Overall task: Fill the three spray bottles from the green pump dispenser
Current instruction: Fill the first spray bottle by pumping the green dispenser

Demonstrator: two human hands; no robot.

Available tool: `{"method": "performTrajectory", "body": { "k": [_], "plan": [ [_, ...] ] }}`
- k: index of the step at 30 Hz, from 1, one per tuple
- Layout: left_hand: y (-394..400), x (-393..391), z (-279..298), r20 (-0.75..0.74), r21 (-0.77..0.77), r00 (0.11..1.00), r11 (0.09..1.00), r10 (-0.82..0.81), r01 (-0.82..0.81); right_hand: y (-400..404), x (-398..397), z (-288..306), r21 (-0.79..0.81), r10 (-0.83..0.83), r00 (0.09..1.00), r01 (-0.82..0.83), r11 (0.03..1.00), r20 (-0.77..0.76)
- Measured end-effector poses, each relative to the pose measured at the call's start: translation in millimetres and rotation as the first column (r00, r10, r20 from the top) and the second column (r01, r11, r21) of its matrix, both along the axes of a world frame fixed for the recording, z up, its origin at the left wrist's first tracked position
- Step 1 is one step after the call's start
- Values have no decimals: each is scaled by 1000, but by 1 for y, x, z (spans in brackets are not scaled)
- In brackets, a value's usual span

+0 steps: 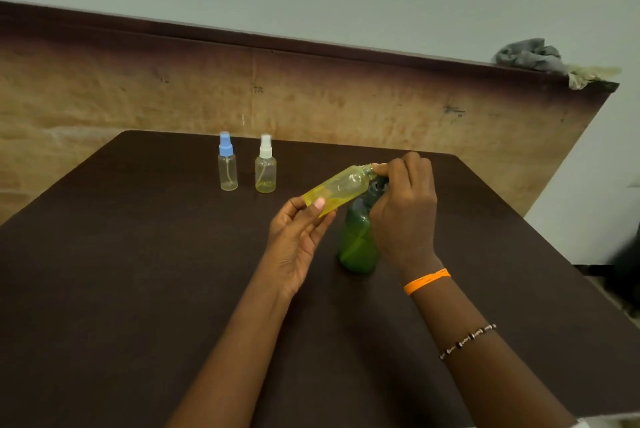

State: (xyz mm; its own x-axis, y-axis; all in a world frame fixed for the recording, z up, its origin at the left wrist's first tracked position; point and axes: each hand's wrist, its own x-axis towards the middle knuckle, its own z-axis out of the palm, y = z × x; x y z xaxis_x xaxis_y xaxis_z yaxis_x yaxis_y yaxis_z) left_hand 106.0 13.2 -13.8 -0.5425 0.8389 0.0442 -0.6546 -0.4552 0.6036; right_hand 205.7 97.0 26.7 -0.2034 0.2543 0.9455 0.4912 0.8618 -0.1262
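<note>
A green pump dispenser (356, 240) stands upright on the dark table (138, 271). My left hand (298, 237) pinches the base of a small clear spray bottle (341, 188), uncapped and tilted, its neck at the pump's spout. Yellow-green liquid sits in that bottle. My right hand (403, 205) curls over the dark pump head and hides most of it. Two more spray bottles stand upright farther back: one with a blue cap (228, 164), one with a white cap (265, 166), both capped with a little liquid at the bottom.
A worn wooden board (311, 98) rises behind the table's far edge. A grey cloth (533, 56) lies on its top right corner. The table's right edge runs diagonally beside my right forearm.
</note>
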Motion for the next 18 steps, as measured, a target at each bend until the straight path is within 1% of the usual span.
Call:
{"method": "performTrajectory", "body": {
  "k": [2, 5, 10, 15, 18],
  "plan": [
    [0, 0, -1, 18, -15, 1000, 1000, 4, -4, 2, -2, -6, 2, -18, 1000, 18, 1000, -21],
    [-1, 0, -1, 29, -14, 1000, 1000, -1, 1, 1, -2, -4, 9, -30, 1000, 30, 1000, -8],
    [0, 1, 2, 10, 22, 1000, 1000, -17, 17, 1, 1, 16, -27, 52, 998, -51, 998, 39],
    [0, -2, 1, 30, 14, 999, 1000, -17, 17, 2, -5, -5, -18, -11, 999, 10, 1000, -52],
    [-2, -1, 0, 34, 11, 999, 1000, -12, 11, 4, -4, -4, -7, 8, 999, -8, 1000, -44]
  ]
}}
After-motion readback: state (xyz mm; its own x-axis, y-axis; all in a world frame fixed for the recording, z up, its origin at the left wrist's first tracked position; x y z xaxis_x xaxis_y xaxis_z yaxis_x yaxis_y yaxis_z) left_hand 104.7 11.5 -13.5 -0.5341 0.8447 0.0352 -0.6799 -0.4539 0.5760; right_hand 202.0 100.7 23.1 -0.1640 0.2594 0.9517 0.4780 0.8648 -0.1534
